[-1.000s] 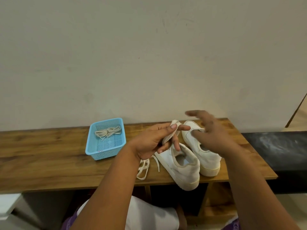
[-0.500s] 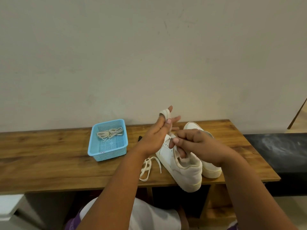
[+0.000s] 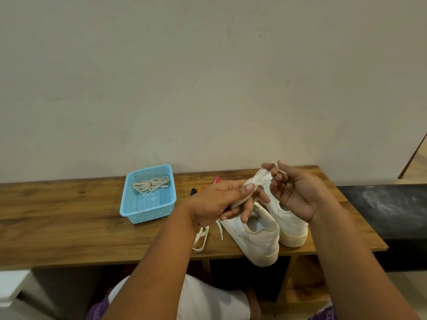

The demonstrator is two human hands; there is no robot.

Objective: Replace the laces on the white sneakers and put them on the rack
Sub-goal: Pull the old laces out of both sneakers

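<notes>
White lace (image 3: 240, 199) sits pinched in the left hand's (image 3: 221, 202) grip above the sneakers (image 3: 258, 236), right hand (image 3: 293, 192) loosely curled, its grasp unclear

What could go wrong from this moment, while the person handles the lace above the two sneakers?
1. The nearer sneaker has its heel over the bench edge; a nudge might tip it off.
2. The lace pinched in the left hand is loosely bunched and may tangle.
3. A loose lace near the edge could be swept off by the forearm.

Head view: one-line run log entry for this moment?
left hand: pinches lace | right hand: raised, fingers curled on lace | sneakers: unlaced, on bench | basket: holds laces
</notes>
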